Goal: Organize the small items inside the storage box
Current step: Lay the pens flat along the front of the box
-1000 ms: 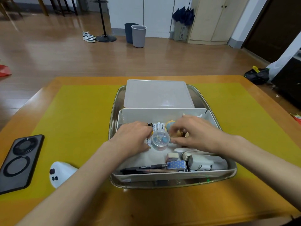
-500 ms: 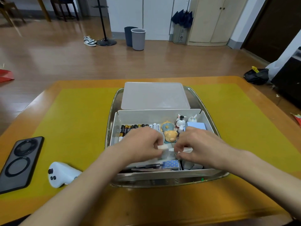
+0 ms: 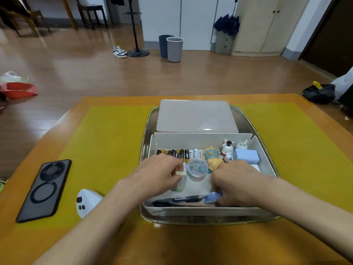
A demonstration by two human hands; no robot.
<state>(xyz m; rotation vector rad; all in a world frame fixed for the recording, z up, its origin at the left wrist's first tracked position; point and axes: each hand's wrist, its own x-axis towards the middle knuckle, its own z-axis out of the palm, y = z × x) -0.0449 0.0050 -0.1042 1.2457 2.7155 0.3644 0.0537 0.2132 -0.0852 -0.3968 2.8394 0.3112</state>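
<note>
Storage box [image 3: 208,139] sits in a metal tray [image 3: 248,121] on the worktop; left hand [image 3: 162,175] pinches a small white-capped tube [image 3: 179,181] in a narrow grip; right hand [image 3: 236,180], fingers curled among near-corner items, grip unclear; best laid flat beside the clear round tub [image 3: 197,168], without nudging the batteries [image 3: 179,153].

The box [image 3: 208,139] sits in a tray [image 3: 254,129] on the table [image 3: 172,245], its lid [image 3: 196,116] behind, batteries [image 3: 177,153] along its far-left wall, figurines [image 3: 227,148] far right, phone [image 3: 44,190] well left.
</note>
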